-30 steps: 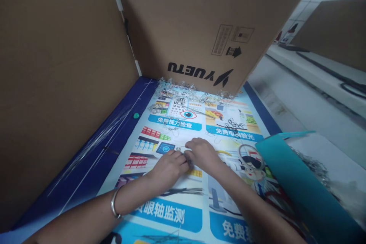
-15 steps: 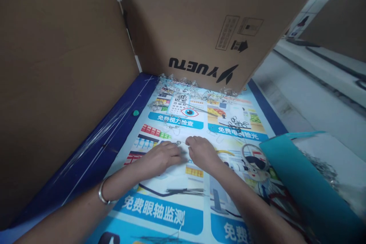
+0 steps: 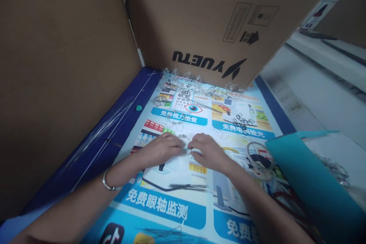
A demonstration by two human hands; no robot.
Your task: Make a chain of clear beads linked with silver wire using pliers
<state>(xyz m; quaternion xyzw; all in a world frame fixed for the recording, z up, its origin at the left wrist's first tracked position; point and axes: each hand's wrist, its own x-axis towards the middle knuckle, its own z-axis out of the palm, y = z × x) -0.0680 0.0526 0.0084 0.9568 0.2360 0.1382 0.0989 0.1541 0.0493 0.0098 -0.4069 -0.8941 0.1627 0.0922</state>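
My left hand and my right hand meet over the middle of the printed sheet, fingertips pinched close together. Between them runs a short piece of thin wire, gripped from both sides; its ends are hidden in the fingers. Just beyond the fingertips shows a small strand of clear beads, and I cannot tell if it joins the wire. Nearer to me lies a bundle of dark straight wires. Bent wire hooks rest past my right hand.
Cardboard walls rise at the left and back. Clear beaded pieces are heaped along the back wall. Dark loops lie at right centre, near a wire coil. A teal box with metal pieces stands at the right.
The whole view has shifted slightly. My fingertips have dropped a little toward me, and the beaded strand beyond them shows more. Both hands stay pinched.
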